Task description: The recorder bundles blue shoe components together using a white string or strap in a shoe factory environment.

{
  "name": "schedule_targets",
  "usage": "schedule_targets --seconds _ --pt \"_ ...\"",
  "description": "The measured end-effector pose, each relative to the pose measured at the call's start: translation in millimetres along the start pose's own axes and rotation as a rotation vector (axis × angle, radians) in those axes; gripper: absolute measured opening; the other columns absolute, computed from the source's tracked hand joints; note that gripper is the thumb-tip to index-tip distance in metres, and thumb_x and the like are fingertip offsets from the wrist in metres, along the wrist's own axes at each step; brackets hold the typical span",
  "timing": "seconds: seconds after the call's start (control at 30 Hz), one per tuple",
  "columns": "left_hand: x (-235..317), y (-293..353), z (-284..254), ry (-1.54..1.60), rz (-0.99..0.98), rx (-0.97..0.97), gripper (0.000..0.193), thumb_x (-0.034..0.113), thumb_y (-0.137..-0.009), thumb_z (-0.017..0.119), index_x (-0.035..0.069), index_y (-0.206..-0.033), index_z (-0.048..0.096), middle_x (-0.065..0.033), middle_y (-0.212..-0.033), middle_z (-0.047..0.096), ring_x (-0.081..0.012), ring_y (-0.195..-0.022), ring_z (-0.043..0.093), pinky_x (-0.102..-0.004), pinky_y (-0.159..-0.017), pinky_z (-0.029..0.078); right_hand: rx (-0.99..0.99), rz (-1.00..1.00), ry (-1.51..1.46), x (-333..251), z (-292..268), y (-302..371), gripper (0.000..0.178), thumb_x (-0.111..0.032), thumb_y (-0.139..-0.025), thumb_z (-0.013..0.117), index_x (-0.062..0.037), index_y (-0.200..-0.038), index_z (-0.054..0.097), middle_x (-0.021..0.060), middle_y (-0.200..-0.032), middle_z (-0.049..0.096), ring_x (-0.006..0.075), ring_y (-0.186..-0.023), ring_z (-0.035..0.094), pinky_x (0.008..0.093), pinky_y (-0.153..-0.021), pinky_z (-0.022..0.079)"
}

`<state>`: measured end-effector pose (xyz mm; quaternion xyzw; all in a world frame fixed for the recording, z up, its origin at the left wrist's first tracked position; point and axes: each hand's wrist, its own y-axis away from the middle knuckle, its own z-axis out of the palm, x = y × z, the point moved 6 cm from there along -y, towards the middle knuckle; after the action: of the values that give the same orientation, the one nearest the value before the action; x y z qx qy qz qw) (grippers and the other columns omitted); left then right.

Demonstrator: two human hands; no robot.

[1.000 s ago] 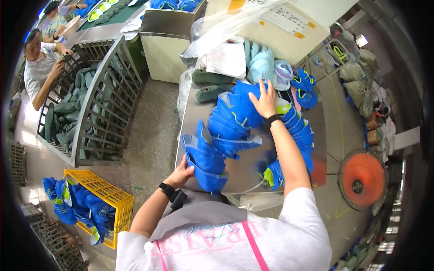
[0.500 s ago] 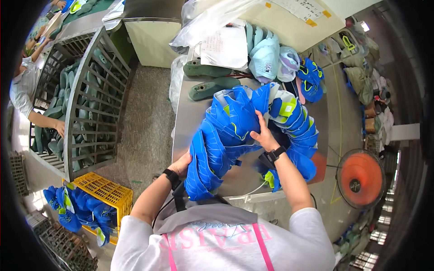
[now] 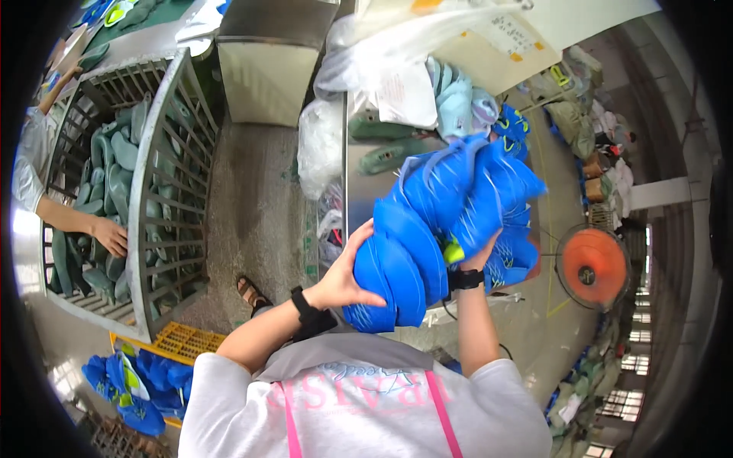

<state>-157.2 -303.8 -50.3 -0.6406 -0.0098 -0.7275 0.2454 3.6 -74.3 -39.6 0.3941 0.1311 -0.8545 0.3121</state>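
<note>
A long stack of blue shoe uppers is lifted off the metal table and held between both hands. My left hand presses against the near, lower end of the stack. My right hand grips it from underneath on the right, mostly hidden by the uppers. A few more blue uppers lie on the table below the lifted stack.
Green shoe lasts and pale blue uppers lie at the table's far end, beside clear plastic bags. A metal rack cart of green lasts stands left, another person's hand on it. Yellow crate lower left; orange fan right.
The stack of blue uppers, spread on the table a second ago, has been gathered together and lifted up toward me between both hands.
</note>
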Motion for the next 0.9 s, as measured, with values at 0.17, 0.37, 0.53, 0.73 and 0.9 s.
schedule_targets --seconds 0.17,0.37,0.53,0.73,0.9 --pt "74 39 -83 -0.484 0.480 0.132 0.091 0.036 -0.049 0.084 0.022 -0.125 0.036 -0.0229 -0.136 0.027 -0.0489 -0.121 0.030 -0.0557 -0.096 0.030 -0.066 0.002 0.233 75 119 -21 0.059 -0.046 -0.091 0.031 -0.0032 -0.131 0.033 0.0153 -0.126 0.045 0.0277 -0.112 0.047 0.0408 -0.097 0.036" --pt "130 93 -182 -0.789 0.573 0.348 0.084 0.029 -0.051 0.082 0.027 -0.122 0.039 -0.0212 -0.136 0.029 -0.0497 -0.119 0.032 -0.0594 -0.091 0.032 -0.225 0.061 0.349 179 247 -58 0.056 -0.043 -0.091 0.035 -0.0027 -0.129 0.035 0.0149 -0.124 0.047 0.0271 -0.110 0.049 0.0397 -0.095 0.038" --pt "142 105 -239 -0.819 0.578 0.460 0.074 0.026 -0.054 0.080 0.030 -0.118 0.043 -0.0161 -0.136 0.032 -0.0494 -0.119 0.033 -0.0589 -0.091 0.031 -0.430 0.166 0.474 217 289 -63 0.054 -0.041 -0.091 0.037 -0.0023 -0.128 0.037 0.0146 -0.122 0.049 0.0265 -0.109 0.050 0.0388 -0.094 0.039" --pt "144 75 -290 -1.031 0.699 0.435 0.055 0.013 -0.062 0.071 0.035 -0.109 0.051 -0.0079 -0.136 0.033 -0.0490 -0.116 0.035 -0.0586 -0.087 0.033 -0.587 0.182 0.602 248 312 -113 0.051 -0.038 -0.090 0.041 -0.0017 -0.126 0.039 0.0142 -0.120 0.051 0.0259 -0.107 0.051 0.0377 -0.093 0.040" --pt "113 10 -348 -1.000 0.731 0.560 0.068 0.019 -0.061 0.074 0.030 -0.120 0.042 -0.0135 -0.136 0.031 -0.0517 -0.116 0.034 -0.0609 -0.090 0.032 -0.646 0.069 0.623 268 326 -205 0.049 -0.036 -0.090 0.043 -0.0013 -0.125 0.041 0.0139 -0.118 0.052 0.0254 -0.105 0.053 0.0368 -0.091 0.042"
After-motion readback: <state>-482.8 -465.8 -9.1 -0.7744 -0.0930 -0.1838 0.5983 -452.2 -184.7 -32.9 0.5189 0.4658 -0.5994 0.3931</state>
